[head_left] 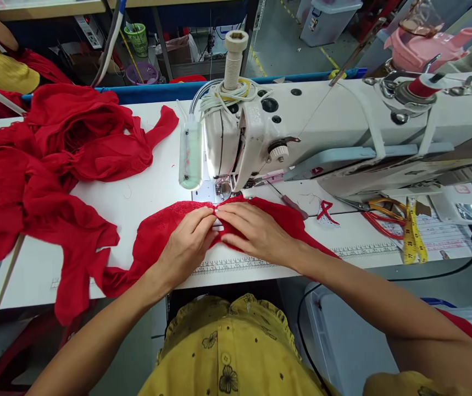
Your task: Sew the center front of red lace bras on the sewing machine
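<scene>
Your yellow printed shirt [225, 352] is nearest the camera, below the near edge of the tabletop [157, 181], with your forearms reaching past it toward the sewing machine [322, 104]. You have the red fabric [153, 236] just in front of the machine's needle area, spread to both sides of it. Your left hand [190, 239] grips the cloth with bent fingers; your right hand [256, 231] lies open and nearly flat on it, the fingertips of the two close together. Left of the machine, a heap of red garments [33, 159] covers much of the surface. Under the machine's arm lies a tool with a dark reddish handle [294, 207]; farther right, near its base, are scissors [384, 214] and a yellow tape measure [412, 236]. Beyond the machine's left end, you can see another person's yellow sleeve [7, 63].
</scene>
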{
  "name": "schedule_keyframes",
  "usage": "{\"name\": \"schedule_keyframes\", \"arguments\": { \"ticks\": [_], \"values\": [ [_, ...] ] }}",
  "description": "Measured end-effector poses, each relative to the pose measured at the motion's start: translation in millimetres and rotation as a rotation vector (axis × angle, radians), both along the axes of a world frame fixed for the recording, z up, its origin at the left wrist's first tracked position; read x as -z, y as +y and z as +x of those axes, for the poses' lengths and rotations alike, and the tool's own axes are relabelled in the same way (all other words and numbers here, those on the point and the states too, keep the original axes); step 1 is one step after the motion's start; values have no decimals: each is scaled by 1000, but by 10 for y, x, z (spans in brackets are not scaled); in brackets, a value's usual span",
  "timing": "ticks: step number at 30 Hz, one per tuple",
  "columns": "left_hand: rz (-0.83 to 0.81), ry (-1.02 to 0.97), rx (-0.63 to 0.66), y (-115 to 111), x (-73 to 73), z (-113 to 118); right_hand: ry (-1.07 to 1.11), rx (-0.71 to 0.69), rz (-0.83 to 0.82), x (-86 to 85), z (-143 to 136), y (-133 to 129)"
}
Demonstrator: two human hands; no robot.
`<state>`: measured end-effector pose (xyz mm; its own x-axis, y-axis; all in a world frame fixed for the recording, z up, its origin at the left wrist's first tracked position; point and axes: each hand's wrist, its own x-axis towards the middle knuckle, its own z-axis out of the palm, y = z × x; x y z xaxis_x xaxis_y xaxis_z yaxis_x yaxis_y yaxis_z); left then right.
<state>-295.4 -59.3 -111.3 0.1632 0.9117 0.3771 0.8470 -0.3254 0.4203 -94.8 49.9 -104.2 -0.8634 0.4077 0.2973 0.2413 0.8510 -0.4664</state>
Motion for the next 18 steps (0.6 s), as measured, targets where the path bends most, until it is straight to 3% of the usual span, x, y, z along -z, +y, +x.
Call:
{"name": "schedule_keyframes", "arguments": {
  "ticks": [5, 18],
  "values": [
    [-123, 125, -6, 2, 131, -90, -106, -40, -2, 148, 67, 85],
    [-128, 151, -11, -18, 116, -106, -109, -60, 9, 165, 110, 119]
  ]
}}
